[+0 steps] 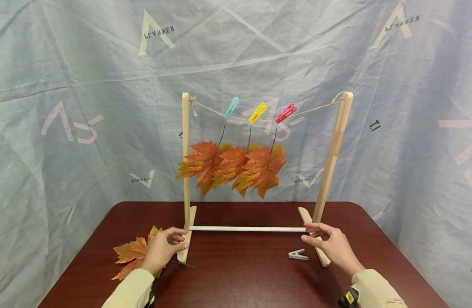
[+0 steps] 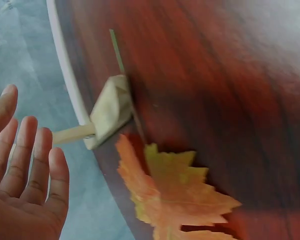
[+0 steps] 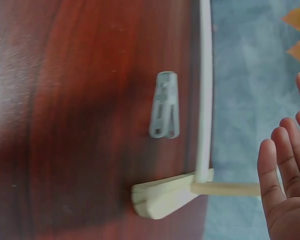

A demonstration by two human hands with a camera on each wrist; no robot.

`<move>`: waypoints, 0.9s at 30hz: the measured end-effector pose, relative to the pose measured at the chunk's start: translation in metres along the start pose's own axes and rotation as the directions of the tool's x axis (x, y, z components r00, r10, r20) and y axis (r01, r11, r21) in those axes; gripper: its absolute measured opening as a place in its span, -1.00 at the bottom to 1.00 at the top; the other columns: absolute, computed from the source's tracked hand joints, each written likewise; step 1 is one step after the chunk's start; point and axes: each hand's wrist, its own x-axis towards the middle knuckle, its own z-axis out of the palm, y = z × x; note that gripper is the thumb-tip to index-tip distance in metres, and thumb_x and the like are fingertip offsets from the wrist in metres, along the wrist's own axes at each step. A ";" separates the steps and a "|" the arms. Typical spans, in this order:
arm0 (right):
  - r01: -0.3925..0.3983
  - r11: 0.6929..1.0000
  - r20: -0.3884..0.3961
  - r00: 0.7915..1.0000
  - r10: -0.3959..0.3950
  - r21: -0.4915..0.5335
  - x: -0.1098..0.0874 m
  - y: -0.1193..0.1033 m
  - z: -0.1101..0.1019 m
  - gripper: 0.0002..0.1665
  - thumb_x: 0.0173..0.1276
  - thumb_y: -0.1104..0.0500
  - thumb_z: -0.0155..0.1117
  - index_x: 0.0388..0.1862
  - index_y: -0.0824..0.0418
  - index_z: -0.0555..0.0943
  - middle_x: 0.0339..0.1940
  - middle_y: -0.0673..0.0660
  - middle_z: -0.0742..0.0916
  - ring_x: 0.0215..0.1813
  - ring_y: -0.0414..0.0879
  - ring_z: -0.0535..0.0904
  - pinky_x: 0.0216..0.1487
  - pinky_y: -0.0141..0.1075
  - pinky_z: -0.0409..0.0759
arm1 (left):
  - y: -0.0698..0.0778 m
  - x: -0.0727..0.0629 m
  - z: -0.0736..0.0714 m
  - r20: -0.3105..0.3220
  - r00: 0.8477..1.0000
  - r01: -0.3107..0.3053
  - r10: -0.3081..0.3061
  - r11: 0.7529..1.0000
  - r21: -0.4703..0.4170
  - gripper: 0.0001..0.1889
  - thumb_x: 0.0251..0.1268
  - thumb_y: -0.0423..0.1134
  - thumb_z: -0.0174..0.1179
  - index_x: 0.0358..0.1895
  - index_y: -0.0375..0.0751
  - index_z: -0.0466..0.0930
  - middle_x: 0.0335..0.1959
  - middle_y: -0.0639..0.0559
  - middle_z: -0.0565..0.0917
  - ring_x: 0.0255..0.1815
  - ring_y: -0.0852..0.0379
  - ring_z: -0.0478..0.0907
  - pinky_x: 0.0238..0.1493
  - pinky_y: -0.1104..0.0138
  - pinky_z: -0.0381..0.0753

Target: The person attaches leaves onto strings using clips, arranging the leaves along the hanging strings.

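My left hand [image 1: 164, 248] is beside the left foot [image 1: 187, 239] of a wooden stand, fingers extended and holding nothing in the left wrist view. Below it, a loose orange maple leaf [image 1: 133, 254] lies on the table, its stem running past that foot. My right hand [image 1: 332, 244] is at the stand's right foot [image 3: 162, 197], its palm bare and fingers apart. A grey clothespin [image 1: 298, 255] lies on the table to the left of this hand. Between the feet runs a white crossbar [image 1: 247, 229].
A string [image 1: 313, 110] tied between the posts bears blue [image 1: 231, 108], yellow [image 1: 257, 113] and pink [image 1: 286, 113] clothespins. From each hangs an orange leaf by its stem, the rightmost leaf [image 1: 260, 169] overlapping its neighbour. A grey printed curtain [image 1: 105, 128] surrounds the dark red table [image 1: 239, 273].
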 end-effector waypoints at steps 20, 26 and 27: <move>-0.107 0.993 0.042 0.993 0.109 -0.044 -0.002 0.041 0.024 -0.50 0.18 0.13 0.60 0.09 0.29 0.72 0.02 0.22 0.75 -0.14 -0.06 0.69 -0.28 -0.29 0.57 | -0.046 -0.007 0.006 0.067 0.997 0.013 -0.023 0.990 0.144 -0.66 -0.06 -0.58 0.51 -0.15 -0.29 0.74 -0.38 0.05 0.70 -0.35 0.12 0.63 -0.25 0.20 0.67; -0.094 0.993 0.060 0.993 0.099 -0.073 0.000 0.046 0.029 -0.49 0.13 0.15 0.63 0.06 0.28 0.73 -0.06 0.18 0.77 -0.14 -0.03 0.72 -0.23 -0.27 0.59 | -0.045 -0.007 0.007 0.092 0.996 -0.024 0.004 0.976 0.218 -0.63 -0.06 -0.58 0.51 -0.12 -0.26 0.73 -0.35 0.06 0.68 -0.33 0.12 0.61 -0.23 0.18 0.65; -0.090 0.993 0.064 0.993 0.095 -0.076 0.000 0.047 0.030 -0.50 0.12 0.16 0.64 0.05 0.28 0.73 -0.08 0.17 0.78 -0.14 -0.03 0.72 -0.22 -0.27 0.59 | -0.045 -0.007 0.007 0.098 0.995 -0.030 0.007 0.971 0.238 -0.62 -0.06 -0.57 0.52 -0.11 -0.25 0.73 -0.35 0.07 0.67 -0.32 0.12 0.61 -0.23 0.17 0.65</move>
